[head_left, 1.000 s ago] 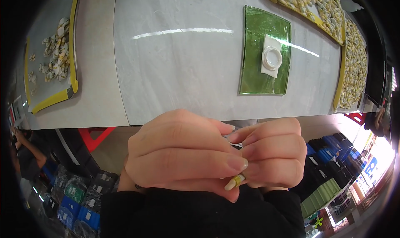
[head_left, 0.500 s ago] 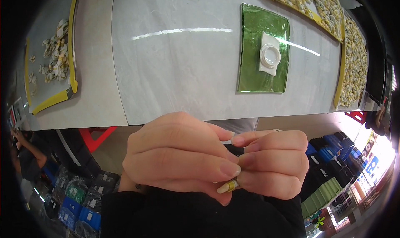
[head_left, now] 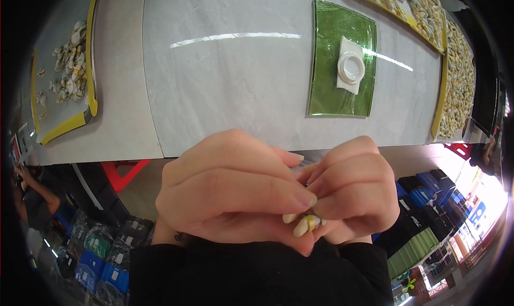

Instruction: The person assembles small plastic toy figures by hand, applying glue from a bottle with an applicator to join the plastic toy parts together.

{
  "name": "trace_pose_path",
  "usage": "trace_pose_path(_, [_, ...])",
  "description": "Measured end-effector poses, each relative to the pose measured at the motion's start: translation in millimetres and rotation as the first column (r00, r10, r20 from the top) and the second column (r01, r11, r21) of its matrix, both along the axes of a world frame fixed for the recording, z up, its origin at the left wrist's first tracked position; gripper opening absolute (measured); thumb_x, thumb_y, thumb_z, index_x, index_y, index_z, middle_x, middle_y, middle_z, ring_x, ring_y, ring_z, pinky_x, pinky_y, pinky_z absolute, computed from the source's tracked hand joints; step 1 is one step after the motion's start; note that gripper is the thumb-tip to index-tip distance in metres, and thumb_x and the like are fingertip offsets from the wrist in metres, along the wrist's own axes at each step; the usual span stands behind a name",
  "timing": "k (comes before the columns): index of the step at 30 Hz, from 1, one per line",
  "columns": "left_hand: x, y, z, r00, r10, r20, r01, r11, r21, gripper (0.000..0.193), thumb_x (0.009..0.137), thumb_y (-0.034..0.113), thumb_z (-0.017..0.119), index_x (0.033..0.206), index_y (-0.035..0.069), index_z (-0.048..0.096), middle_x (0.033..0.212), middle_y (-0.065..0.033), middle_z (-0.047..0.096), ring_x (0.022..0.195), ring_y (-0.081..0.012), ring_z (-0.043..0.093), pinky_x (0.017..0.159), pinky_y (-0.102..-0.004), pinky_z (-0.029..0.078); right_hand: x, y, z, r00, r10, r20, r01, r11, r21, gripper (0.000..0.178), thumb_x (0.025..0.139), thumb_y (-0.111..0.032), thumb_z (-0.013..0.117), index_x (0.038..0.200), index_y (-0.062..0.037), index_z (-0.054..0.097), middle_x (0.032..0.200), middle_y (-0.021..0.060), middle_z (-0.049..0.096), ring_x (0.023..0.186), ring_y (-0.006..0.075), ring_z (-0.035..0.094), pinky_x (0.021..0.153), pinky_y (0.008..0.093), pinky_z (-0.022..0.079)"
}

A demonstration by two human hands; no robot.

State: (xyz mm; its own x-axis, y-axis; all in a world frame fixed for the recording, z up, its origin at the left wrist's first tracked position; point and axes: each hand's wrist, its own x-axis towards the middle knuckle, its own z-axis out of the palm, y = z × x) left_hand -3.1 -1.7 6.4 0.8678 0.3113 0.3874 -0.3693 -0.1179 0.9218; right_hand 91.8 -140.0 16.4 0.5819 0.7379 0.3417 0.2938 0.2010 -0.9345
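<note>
Close together in front of my black shirt, my left hand [head_left: 230,191] and my right hand [head_left: 358,191] are both closed, with their fingertips meeting. Between them shows a small cream-white piece with a yellow band [head_left: 304,225], partly covered by the fingers. Its exact kind does not show. A second pale tip pokes out beside it, under the left fingers. Farther off on the table, a small round white dish [head_left: 351,69] sits on a folded white cloth [head_left: 348,44], which lies on a green sheet [head_left: 326,97].
A yellow-edged tray [head_left: 64,132] at the far left holds a heap of similar pieces. Two more yellow-edged trays at the right are covered with them. The grey table [head_left: 230,92] ends just beyond my hands. Blue bins [head_left: 115,279] and a red stool [head_left: 123,172] stand below.
My right fingers have curled and shifted at the meeting point. The banded piece has moved slightly right and up, and more of it shows. The view has shifted a little.
</note>
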Motion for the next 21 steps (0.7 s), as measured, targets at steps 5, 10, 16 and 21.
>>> trace_pose_path(5, [0.7, -0.4, 4.0, 0.999, 0.023, -0.045, -0.022, 1.0, 0.017, 0.044, 0.065, 0.036, 0.076, 0.085, 0.004, 0.054, 0.075, -0.0069, 0.058, 0.069, -0.0156, 0.057, 0.063, -0.0335, 0.054, -0.9, 1.1, -5.1, 0.975, 0.036, -0.22, -0.026, 0.999, 0.047, 0.025, 0.068, -0.021, 0.074, 0.08, -0.0038, 0.061, 0.079, 0.0071, 0.061, 0.068, 0.0199, 0.057, 0.06, 0.0284, 0.045])
trace_pose_path(10, [4.7, -3.0, 2.7, 0.998, 0.064, -0.025, -0.063, 0.998, 0.027, 0.047, 0.065, 0.035, 0.076, 0.092, 0.006, 0.049, 0.078, -0.0068, 0.058, 0.068, -0.0151, 0.056, 0.063, -0.0341, 0.054, 1.7, 1.3, -7.0, 0.979, 0.041, -0.2, -0.032, 0.998, 0.046, 0.026, 0.068, -0.022, 0.074, 0.081, -0.0041, 0.061, 0.079, 0.0069, 0.061, 0.068, 0.0199, 0.057, 0.06, 0.0284, 0.044])
trace_pose_path(16, [0.3, -1.4, 5.3, 0.998, 0.044, -0.05, -0.044, 0.999, -0.007, 0.048, 0.064, 0.034, 0.077, 0.092, 0.007, 0.049, 0.078, -0.0066, 0.058, 0.069, -0.0154, 0.056, 0.064, -0.0354, 0.053, 0.3, 1.3, -3.3, 0.996, 0.006, -0.092, -0.004, 1.0, 0.026, 0.023, 0.067, -0.021, 0.073, 0.078, -0.0041, 0.062, 0.079, 0.0071, 0.061, 0.069, 0.0205, 0.057, 0.06, 0.0293, 0.045])
trace_pose_path(21, [-3.3, 4.8, 2.0, 0.999, -0.027, -0.04, 0.025, 0.999, -0.031, 0.047, 0.063, 0.033, 0.078, 0.091, 0.006, 0.051, 0.08, -0.0087, 0.06, 0.069, -0.0171, 0.056, 0.069, -0.0367, 0.052, -2.3, 0.1, 1.9, 1.0, -0.013, -0.013, 0.013, 1.0, -0.001, 0.022, 0.066, -0.018, 0.073, 0.078, -0.0029, 0.063, 0.079, 0.0076, 0.061, 0.07, 0.0204, 0.058, 0.06, 0.0283, 0.048])
